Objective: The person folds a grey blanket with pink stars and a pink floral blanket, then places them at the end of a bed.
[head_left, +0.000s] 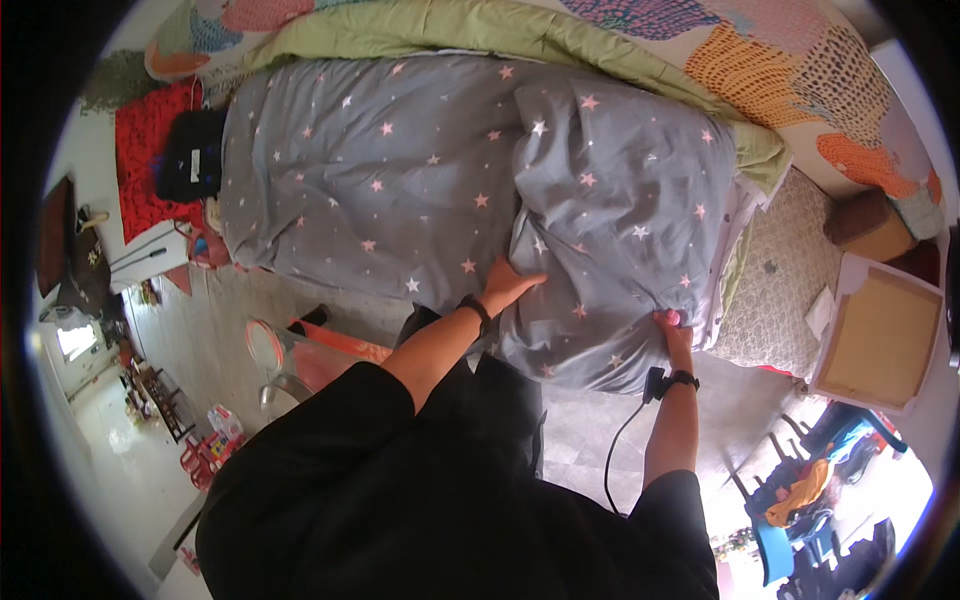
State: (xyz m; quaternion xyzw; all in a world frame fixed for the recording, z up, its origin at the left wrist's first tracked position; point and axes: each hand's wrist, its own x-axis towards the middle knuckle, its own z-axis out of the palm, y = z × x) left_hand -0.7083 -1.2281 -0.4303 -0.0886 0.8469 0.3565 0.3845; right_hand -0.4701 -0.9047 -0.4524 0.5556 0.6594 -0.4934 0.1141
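Note:
A grey duvet [420, 180] with pink and white stars is spread across the bed, its right part doubled over into a raised fold. My left hand [512, 287] is at the near end of that fold's left edge, thumb laid over the cloth and the other fingers mostly hidden. Farther right, my right hand [676, 333] grips the duvet near its lower right corner, fingers closed. A small pink patch shows at those fingertips; I cannot make out what it is. Dark bands circle both wrists, and a black cable runs from the right one.
Behind the duvet lies a green quilt [400, 38]. Bare patterned mattress [775, 275] shows at the right, with a shallow box [878, 335] beside it. Clothes cover a blue chair [775, 550] at lower right. A black bag-like item [195, 155] sits at the bed's left end.

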